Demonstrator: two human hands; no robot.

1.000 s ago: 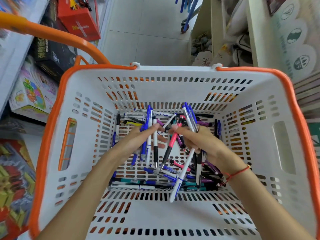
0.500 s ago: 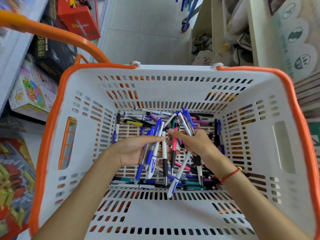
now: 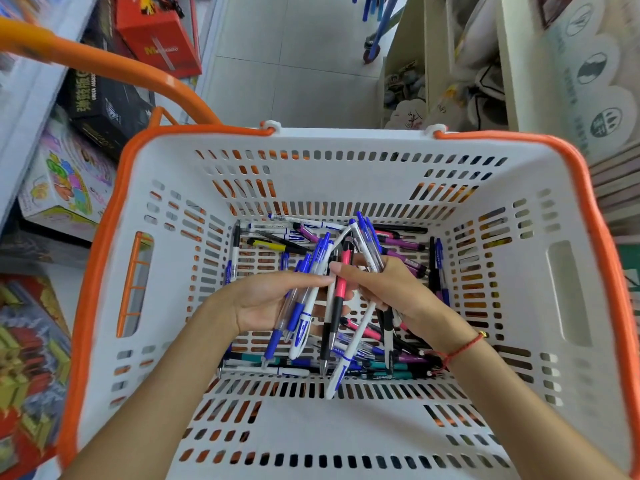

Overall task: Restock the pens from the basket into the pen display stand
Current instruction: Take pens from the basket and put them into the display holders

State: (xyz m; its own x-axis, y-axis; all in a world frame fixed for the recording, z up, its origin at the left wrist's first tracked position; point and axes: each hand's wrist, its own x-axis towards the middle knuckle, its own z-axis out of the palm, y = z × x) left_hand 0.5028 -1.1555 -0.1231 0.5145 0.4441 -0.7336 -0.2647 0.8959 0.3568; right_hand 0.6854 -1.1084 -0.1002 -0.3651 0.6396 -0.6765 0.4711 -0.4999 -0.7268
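Note:
A white slotted basket (image 3: 346, 174) with an orange rim holds several loose pens (image 3: 398, 244) on its floor, blue, white, black, purple, yellow and teal. My left hand (image 3: 263, 303) lies palm up inside the basket and holds a bunch of blue and white pens (image 3: 304, 306). My right hand (image 3: 384, 285) grips another bunch of pens (image 3: 367, 244) that fans upward, and its fingers pinch a pink and black pen (image 3: 341, 282) between the two hands. The pen display stand is not in view.
The orange basket handle (image 3: 104, 67) arcs up at the left. Boxed toys (image 3: 65, 181) and a red box (image 3: 156, 32) are stacked on the left. Shelving with printed cards (image 3: 588, 77) stands on the right. Pale tiled floor (image 3: 294, 64) lies beyond the basket.
My left hand has turned palm up and gathered the blue and white pens. Both hands rose slightly and drew together around the pink pen.

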